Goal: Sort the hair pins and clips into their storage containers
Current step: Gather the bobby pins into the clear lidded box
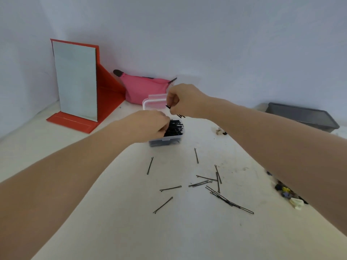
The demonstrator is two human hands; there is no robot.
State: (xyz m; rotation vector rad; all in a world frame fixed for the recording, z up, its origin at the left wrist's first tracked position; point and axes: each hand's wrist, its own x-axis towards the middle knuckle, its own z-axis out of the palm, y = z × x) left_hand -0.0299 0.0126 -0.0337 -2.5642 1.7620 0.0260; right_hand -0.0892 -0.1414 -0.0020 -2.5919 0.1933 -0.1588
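Here, largest first:
Tabletop (pixel 116 222): white, under both arms.
Mirror (pixel 75 81): red stand, far left of the fingers.
Pink pouch (pixel 142 89): behind the fingers.
Grey tray (pixel 304 115): far right.
Clear box (pixel 167 141): lid open, full of black bobby pins (pixel 174 128), directly below the fingers.
Left hand (pixel 148 126): fingers curled down into the pins.
Right hand (pixel 182 100): fingers pinching a few pins above the box.
Loose pins (pixel 217 186): scattered nearer than the fingers.
Small clips (pixel 287 194): heaped near right.
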